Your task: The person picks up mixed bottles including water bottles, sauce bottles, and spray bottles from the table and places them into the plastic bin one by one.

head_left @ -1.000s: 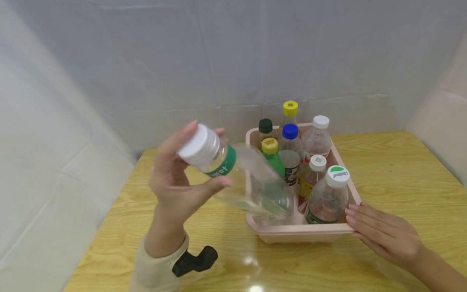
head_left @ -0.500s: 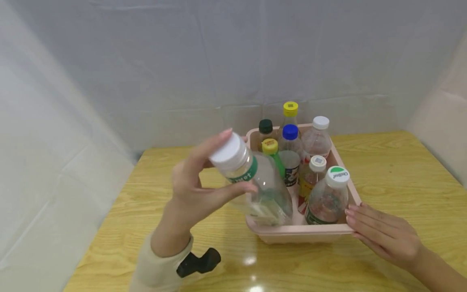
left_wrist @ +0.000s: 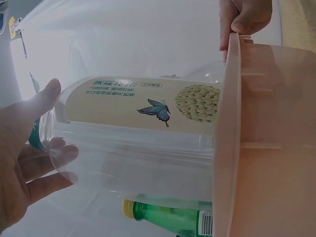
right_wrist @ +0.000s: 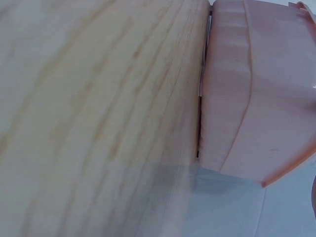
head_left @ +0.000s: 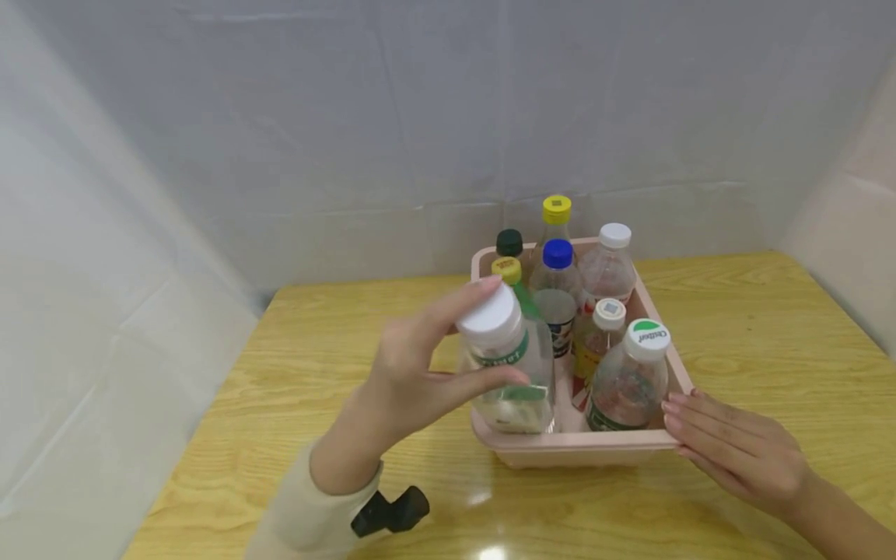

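Observation:
A large clear plastic bottle [head_left: 521, 412] with a white cap and a green neck band stands nearly upright in the front left of the pink plastic basket [head_left: 595, 442]. My left hand [head_left: 413, 373] grips it at the cap and neck, thumb in front. Seen from the left wrist, its cream label [left_wrist: 113, 106] has a butterfly on it, and its lower end is hidden behind the basket wall. The right hand [head_left: 745, 451] rests with straight fingers against the basket's front right corner. Beside the held bottle is a green bottle [left_wrist: 163, 217] with a yellow cap.
Several other bottles fill the basket, among them a blue-capped one [head_left: 556, 299], a yellow-capped one [head_left: 557, 214] and a wide clear one [head_left: 630, 389] at the front right. The basket sits on a wooden table [head_left: 301, 404], with white sheeting [head_left: 350, 140] behind.
My left hand has moved right with the clear bottle, which has swung from strongly tilted to nearly upright inside the basket. The green bottle's yellow cap has shifted slightly left. The right hand stays put.

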Motion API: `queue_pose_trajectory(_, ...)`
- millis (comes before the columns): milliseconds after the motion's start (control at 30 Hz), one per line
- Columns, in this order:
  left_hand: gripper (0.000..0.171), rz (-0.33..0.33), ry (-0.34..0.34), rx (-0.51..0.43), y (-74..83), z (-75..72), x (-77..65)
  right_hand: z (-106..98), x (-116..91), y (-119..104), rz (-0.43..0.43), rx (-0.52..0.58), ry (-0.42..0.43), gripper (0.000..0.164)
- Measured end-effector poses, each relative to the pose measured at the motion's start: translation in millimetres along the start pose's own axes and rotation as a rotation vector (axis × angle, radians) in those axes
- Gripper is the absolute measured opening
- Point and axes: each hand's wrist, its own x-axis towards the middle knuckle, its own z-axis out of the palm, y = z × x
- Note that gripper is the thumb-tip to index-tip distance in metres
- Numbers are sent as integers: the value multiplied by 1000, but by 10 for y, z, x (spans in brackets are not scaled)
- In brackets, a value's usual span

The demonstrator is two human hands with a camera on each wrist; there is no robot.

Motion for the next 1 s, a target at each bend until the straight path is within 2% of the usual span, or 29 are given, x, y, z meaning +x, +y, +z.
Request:
queue_pose_trajectory(367,74,4,-71,44,-43,86,-84,2,8,3,-11,7,3,22)
queue_pose_trajectory(600,75,-36,-123,51,-73,175,-155,-5,12,3,-6,4,-2,22)
queue_pose_trajectory(800,77,-56,-125,56,-101,245,-191,-10,10,2,-6,10,-1,22)
queue_pose_trajectory(1000,76,-67,-125,113,-116,321,-228,-6,20,1,-10,11,3,22)
